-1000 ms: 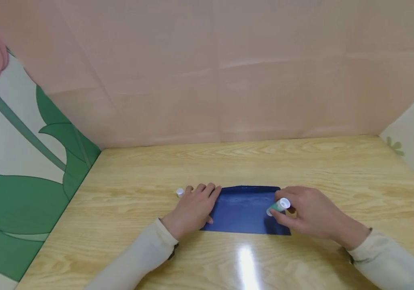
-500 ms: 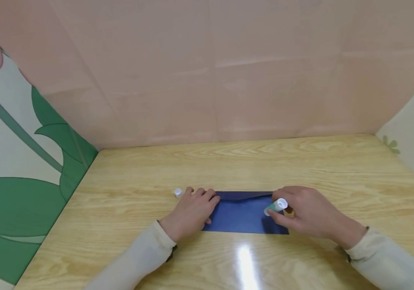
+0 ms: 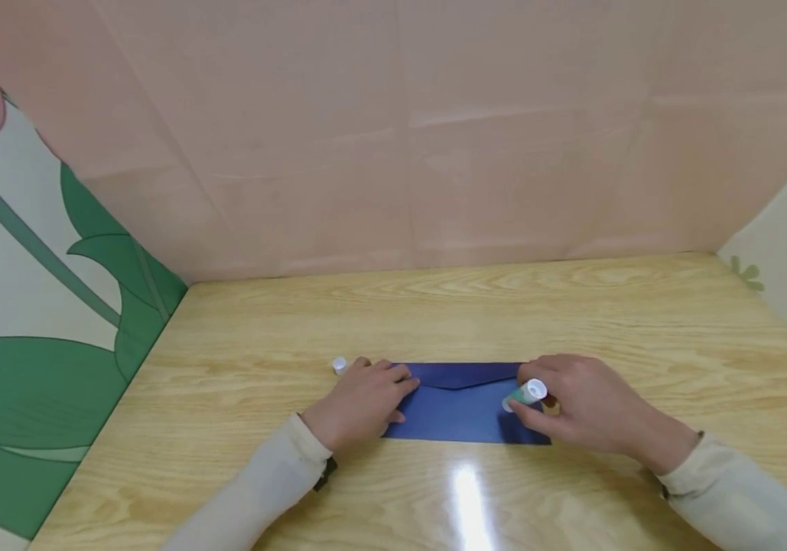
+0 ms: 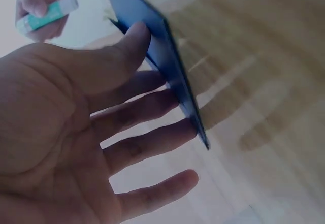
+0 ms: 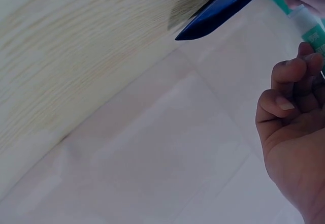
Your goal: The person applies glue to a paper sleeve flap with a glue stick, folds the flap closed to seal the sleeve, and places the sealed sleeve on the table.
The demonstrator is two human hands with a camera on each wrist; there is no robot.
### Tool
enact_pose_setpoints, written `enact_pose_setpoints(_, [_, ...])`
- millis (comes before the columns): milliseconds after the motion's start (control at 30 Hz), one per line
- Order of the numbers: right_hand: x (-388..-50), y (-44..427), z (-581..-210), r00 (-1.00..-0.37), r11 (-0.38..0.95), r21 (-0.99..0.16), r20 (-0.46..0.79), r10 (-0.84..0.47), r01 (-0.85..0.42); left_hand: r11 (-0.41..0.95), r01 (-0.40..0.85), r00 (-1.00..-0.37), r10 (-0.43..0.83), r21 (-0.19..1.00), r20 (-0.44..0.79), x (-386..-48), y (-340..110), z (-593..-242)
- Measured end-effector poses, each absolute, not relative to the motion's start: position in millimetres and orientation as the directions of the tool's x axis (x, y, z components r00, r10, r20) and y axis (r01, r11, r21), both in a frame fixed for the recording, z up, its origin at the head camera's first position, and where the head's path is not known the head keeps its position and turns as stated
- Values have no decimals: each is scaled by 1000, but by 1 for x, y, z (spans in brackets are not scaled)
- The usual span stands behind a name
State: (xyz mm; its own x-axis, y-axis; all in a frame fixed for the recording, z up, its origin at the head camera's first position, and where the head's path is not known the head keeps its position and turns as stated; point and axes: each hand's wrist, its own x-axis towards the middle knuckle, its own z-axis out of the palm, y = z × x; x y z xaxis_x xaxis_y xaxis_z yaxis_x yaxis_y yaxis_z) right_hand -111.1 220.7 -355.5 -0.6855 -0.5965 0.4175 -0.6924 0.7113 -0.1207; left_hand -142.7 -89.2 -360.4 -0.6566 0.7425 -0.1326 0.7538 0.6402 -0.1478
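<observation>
A dark blue envelope [image 3: 448, 417] lies on the table in the head view, its flap [image 3: 458, 374] folded down over its upper part. My left hand [image 3: 363, 398] rests on the envelope's left end. In the left wrist view that hand [image 4: 96, 107] has its fingers extended, with thumb and several fingertips touching the blue paper [image 4: 161, 41]. Between the thumb and fingers of my right hand [image 3: 589, 405] is a green and white glue stick [image 3: 525, 395], uncapped and tilted, above the envelope's right side. The right wrist view catches curled fingers [image 5: 278, 102] around the glue stick [image 5: 314, 35].
Just left of my left hand, a small white cap [image 3: 340, 365] sits on the wood-grain table [image 3: 283, 321]. A pinkish sheet [image 3: 407, 153] rises behind the table's back edge. Painted leaves [image 3: 14, 398] cover the panel at the left.
The envelope's flap has come down toward me and now lies over the front. My left fingers have shifted slightly. The right hand keeps hold of the glue stick, nearly still.
</observation>
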Motion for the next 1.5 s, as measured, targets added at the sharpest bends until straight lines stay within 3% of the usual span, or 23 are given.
enact_pose_setpoints(200, [-112, 221, -356, -673, 706, -111, 435, -599, -700, 660, 744, -668, 730, -103, -143, -142, -90, -359])
enact_pose_setpoints(567, [-110, 219, -356, -691, 713, -125, 405, -598, -690, 643, 749, -662, 724, -157, -195, -139, -86, -361])
enact_pose_setpoints(733, [-109, 219, -355, -697, 719, -125, 400, -595, -684, 653, 757, -630, 729, -3, -267, -142, -86, -362])
enact_pose_setpoints(967, [-109, 218, -355, -706, 726, -123, 388, -592, -677, 717, 662, -631, 691, 218, -352, -147, -88, -360])
enact_pose_setpoints(1267, [-109, 219, -357, -698, 711, -137, 387, -602, -689, 707, 686, -644, 700, 171, -310, -151, -85, -359])
enact_pose_setpoints(1500, [-109, 218, -358, -675, 685, -142, 397, -621, -714, 682, 729, -654, 717, 51, -243, -150, -76, -357])
